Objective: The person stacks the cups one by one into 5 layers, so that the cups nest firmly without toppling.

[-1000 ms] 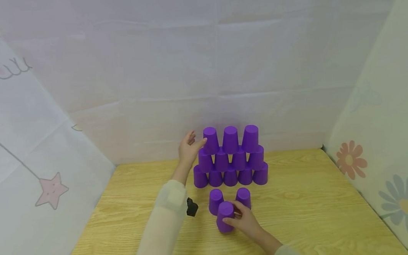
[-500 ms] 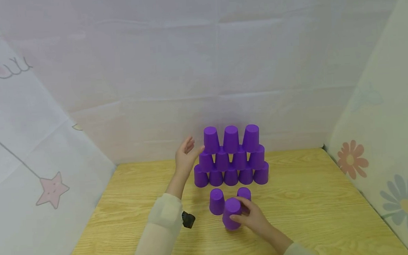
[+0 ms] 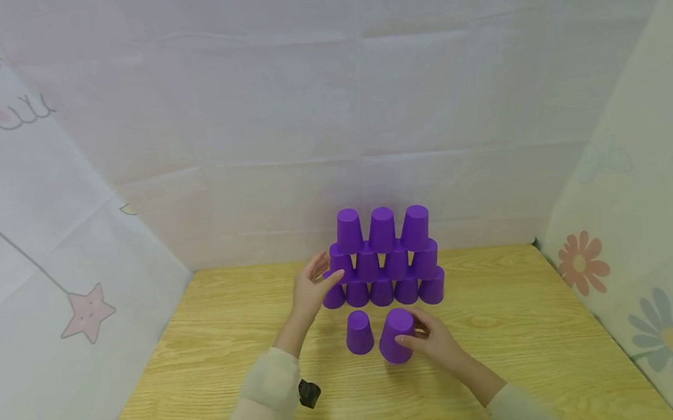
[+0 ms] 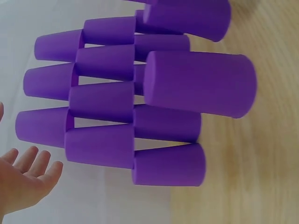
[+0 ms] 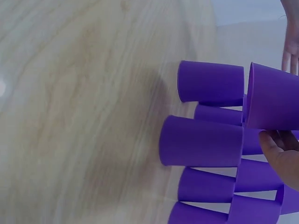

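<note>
In the head view, my right hand (image 3: 437,344) grips an upside-down purple cup (image 3: 396,339) between thumb and fingers. Seen from the right wrist, this held cup (image 5: 275,98) appears raised off the table. Another upside-down cup (image 3: 359,333) stands to its left; a second standing cup (image 5: 201,140), visible from the right wrist, is hidden behind the held one in the head view. My left hand (image 3: 311,290) is beside the left end of a three-tier stack of purple cups (image 3: 380,265). Its fingers are extended and hold nothing; the left wrist view shows the left hand (image 4: 28,182) apart from the cups.
The stack stands toward the back of a wooden table (image 3: 508,328), near a pale cloth backdrop (image 3: 274,112). Cloth sides rise at left and right. A black device (image 3: 309,394) shows by the left sleeve (image 3: 271,378).
My right hand has carried its cup rightward and slightly away, in front of the right standing cup. My left hand has lowered from the top tier to the lower tiers' level.
</note>
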Available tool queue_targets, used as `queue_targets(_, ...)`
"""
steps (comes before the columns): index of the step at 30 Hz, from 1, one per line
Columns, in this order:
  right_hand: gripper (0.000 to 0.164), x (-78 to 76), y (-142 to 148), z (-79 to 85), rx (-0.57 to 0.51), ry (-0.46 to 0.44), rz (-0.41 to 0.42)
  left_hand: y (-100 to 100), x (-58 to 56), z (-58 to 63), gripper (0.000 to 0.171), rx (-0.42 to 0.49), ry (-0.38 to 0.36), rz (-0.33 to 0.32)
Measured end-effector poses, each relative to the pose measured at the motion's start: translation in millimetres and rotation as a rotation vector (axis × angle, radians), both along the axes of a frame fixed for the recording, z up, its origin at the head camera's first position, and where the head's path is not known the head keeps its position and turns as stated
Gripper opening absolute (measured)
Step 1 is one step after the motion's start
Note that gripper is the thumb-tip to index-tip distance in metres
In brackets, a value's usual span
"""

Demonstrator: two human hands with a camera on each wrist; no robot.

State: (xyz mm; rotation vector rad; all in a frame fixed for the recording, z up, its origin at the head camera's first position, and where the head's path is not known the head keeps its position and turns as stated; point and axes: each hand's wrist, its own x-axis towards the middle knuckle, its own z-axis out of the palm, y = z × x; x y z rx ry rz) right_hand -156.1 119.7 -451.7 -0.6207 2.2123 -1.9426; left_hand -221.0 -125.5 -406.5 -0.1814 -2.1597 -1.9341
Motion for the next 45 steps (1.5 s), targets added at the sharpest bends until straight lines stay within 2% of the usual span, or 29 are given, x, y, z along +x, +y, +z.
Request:
queue_targets(5,0.044,-1.2,7,23.5,0.006,0.062,0.035,5,17.5,-5.2,0.059,-0.038,-0.031,-0.012)
queue_targets(8,0.044,-6.8,13,26.3,0.021,0.089,0.039,8,28.3,-8.9,0.058,-0.067,-0.04,-0.031)
queue_targets(10,0.045,-11.7,18,27.2,0.036,0.096,0.03,9,31.3,-16.8,0.059,-0.086,-0.032,-0.047)
queue_targets(12,0.046,-18.3,23,26.3,0.05,0.101,0.017,10,33.3,-24.8,0.06,-0.094,-0.027,-0.059)
queue_targets(15,0.047,-24.4,29,35.3,0.064,0.077,0.002,12,36.6,-33.3,0.061,-0.096,-0.043,-0.083)
queue_targets(20,0.049,-34.3,37,55.9,0.082,0.022,-0.006,16,42.7,-41.0,0.064,-0.118,-0.076,-0.126)
queue_targets(23,0.049,-42.6,39,65.9,0.083,0.026,-0.006,20,45.8,-44.2,0.065,-0.119,-0.086,-0.139)
queue_targets(31,0.048,-61.8,38,85.9,0.074,0.09,-0.057,25,49.6,-56.2,0.063,-0.099,-0.093,-0.087)
queue_targets(37,0.05,-74.9,31,101.1,0.066,0.129,-0.092,28,53.2,-65.5,0.063,-0.095,-0.101,-0.101)
queue_targets(45,0.056,-87.7,25,125.9,0.103,0.121,-0.134,31,52.6,-78.4,0.061,-0.066,-0.091,-0.116)
